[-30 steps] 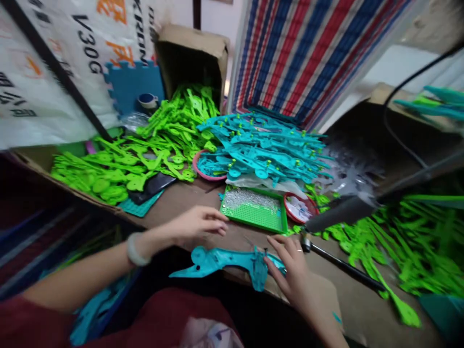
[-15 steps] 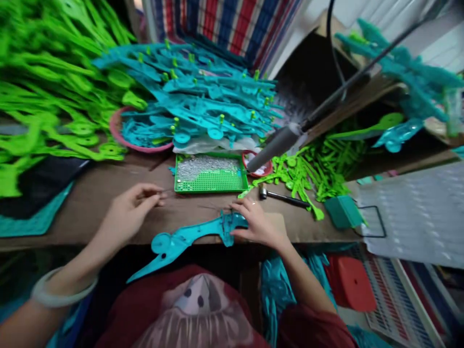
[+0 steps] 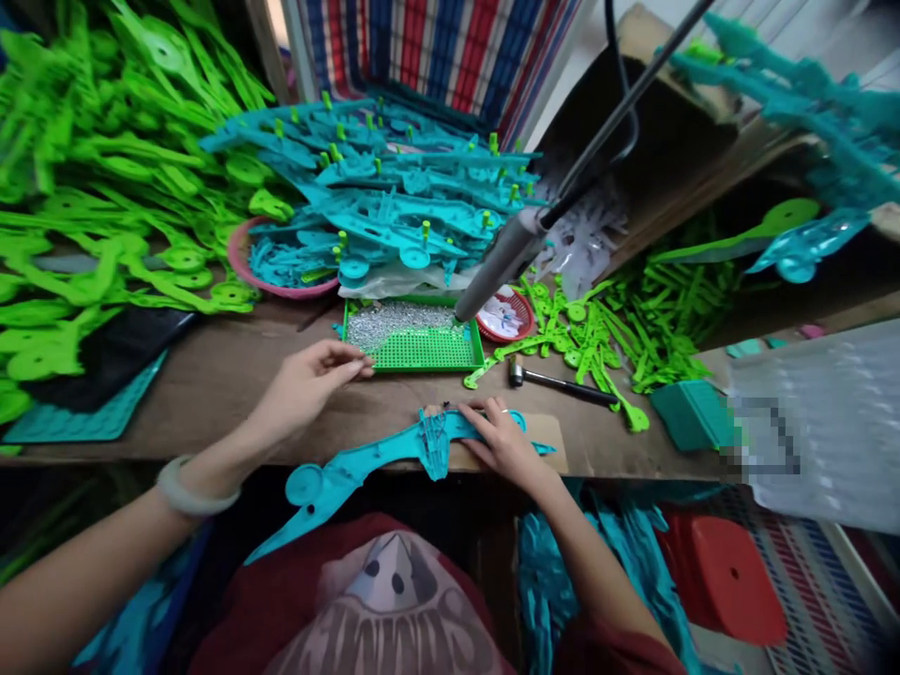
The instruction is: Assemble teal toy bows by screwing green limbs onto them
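My right hand (image 3: 504, 447) is closed over the right part of a long turquoise plastic piece (image 3: 380, 454) with a round disc near its left end and a pointed tip. The piece lies along the table's front edge, its left end jutting past it toward my shirt. My left hand (image 3: 316, 380) is at the front left corner of a green perforated tray (image 3: 428, 352), thumb and fingers pinched together. What they hold, if anything, is too small to make out. Small silvery metal bits (image 3: 386, 323) fill the tray's back and left side.
A grey cylindrical tool (image 3: 496, 267) on a metal rod slants down over the tray. A hammer (image 3: 562, 382) lies right of it, beside loose green parts (image 3: 591, 328). Turquoise parts (image 3: 394, 206) are stacked behind; green parts (image 3: 105, 187) heap up left. A red basket (image 3: 517, 328) holds white pieces.
My left hand has moved right to the tray's corner. My right hand has stayed on the turquoise piece, whose right end now shows more. The grey tool's tip appears farther left, over the tray.
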`<action>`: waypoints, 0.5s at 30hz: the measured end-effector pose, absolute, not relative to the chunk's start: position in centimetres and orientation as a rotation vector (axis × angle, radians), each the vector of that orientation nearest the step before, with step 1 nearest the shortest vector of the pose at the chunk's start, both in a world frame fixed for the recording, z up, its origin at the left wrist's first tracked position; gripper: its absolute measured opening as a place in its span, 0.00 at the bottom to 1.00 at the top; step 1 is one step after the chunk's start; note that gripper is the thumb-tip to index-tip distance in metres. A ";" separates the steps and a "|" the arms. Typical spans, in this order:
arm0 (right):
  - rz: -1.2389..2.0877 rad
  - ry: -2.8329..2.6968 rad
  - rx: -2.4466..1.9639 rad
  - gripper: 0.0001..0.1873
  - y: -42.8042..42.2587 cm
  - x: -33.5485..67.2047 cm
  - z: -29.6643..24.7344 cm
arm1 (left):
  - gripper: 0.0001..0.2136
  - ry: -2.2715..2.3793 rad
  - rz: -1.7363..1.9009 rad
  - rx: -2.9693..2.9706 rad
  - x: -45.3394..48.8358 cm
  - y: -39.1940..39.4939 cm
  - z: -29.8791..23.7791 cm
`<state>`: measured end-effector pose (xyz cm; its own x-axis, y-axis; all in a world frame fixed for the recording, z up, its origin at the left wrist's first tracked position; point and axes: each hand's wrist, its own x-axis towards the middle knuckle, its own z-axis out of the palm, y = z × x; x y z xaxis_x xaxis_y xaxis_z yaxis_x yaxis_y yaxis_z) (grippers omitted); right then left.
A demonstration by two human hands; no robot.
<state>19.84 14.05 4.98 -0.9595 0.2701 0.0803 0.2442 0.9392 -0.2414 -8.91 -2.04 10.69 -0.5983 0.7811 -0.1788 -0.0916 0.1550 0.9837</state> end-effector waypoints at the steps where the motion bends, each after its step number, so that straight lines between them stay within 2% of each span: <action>1: 0.344 -2.981 -0.399 0.25 14.0 19.8 5.1 | 0.17 1.644 1.595 0.735 -8.3 -0.9 11.2; 6: 0.328 -2.939 -0.512 0.25 14.4 20.0 4.7 | 0.07 1.301 1.861 0.911 -6.5 0.6 16.0; 9: 0.171 -2.870 -0.699 0.22 15.5 21.0 4.6 | 0.06 1.402 1.971 0.848 -7.4 -1.7 17.5; 12: 0.071 -2.700 -0.631 0.20 15.5 21.2 6.0 | 0.07 1.713 1.814 0.830 -7.9 -4.3 16.7; 15: 0.197 -2.437 -0.435 0.21 13.1 19.2 8.3 | 0.08 1.734 1.479 0.863 -5.6 -5.5 14.6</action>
